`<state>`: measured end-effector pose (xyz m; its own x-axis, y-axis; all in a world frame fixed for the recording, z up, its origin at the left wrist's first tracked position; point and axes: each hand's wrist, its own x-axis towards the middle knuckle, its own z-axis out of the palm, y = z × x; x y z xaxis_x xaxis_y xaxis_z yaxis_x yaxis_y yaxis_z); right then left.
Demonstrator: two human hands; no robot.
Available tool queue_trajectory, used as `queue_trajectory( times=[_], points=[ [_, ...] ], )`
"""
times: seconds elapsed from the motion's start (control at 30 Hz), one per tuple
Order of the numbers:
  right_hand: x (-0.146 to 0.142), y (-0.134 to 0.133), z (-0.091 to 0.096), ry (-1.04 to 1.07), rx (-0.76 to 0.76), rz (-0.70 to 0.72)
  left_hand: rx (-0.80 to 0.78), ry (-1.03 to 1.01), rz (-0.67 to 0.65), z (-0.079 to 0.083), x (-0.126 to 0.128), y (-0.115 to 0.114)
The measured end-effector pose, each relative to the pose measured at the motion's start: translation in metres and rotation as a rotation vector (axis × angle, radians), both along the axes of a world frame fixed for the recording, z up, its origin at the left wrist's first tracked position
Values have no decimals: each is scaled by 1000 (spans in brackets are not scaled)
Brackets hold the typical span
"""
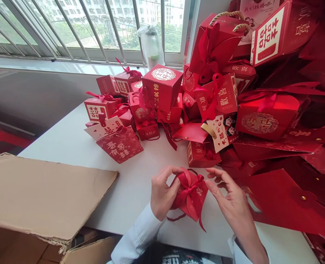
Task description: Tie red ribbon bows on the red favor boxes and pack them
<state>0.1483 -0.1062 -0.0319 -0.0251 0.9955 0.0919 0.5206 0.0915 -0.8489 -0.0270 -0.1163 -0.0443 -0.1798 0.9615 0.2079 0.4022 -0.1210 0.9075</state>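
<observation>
Left hand (162,196) is seen pinching the tied bow (189,184) of a small red gift box (192,201), steadied by the spread-fingered right hand (229,203); finished boxes (162,91) are heaped behind.

囍 stands on the upper red box (269,35) and the left box (94,111).

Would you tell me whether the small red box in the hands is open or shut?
Shut: the small red box has its top gathered under a tied ribbon.
</observation>
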Motion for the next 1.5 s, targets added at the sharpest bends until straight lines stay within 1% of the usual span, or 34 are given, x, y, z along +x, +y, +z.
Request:
queue_trajectory(
  times=[0.1,0.3,0.37,0.5,0.7,0.83,0.93,1.0,1.07,1.13,1.23,1.37,1.5],
  points=[
    [5,2,0,26,-70,49,-1,3,2,0,0,0],
    [-9,5,10,17,-56,95,-7,-5,12,-1,0,-1],
    [-9,4,11,2,-51,153,-11,-6,13,-2,0,-1],
    [3,5,8,4,-47,284,-15,2,11,-4,0,-1],
    [14,19,6,7,-42,438,-6,13,6,-4,0,0],
    [14,25,7,40,-24,393,-4,18,2,-2,1,0],
    [9,22,7,118,-76,377,5,20,2,-3,1,-1],
    [3,18,8,162,-118,320,8,22,4,-4,1,-1],
    [-4,13,8,186,-130,221,7,15,14,-5,1,-1],
    [-10,10,8,170,-123,134,10,2,26,-7,1,-1],
    [-16,7,9,81,-121,57,16,-17,41,-10,2,-1],
    [-18,5,9,-15,-106,13,5,-31,49,-12,2,-1],
    [-18,3,6,-15,-91,-16,8,-26,50,-13,2,-1]
  ],
)
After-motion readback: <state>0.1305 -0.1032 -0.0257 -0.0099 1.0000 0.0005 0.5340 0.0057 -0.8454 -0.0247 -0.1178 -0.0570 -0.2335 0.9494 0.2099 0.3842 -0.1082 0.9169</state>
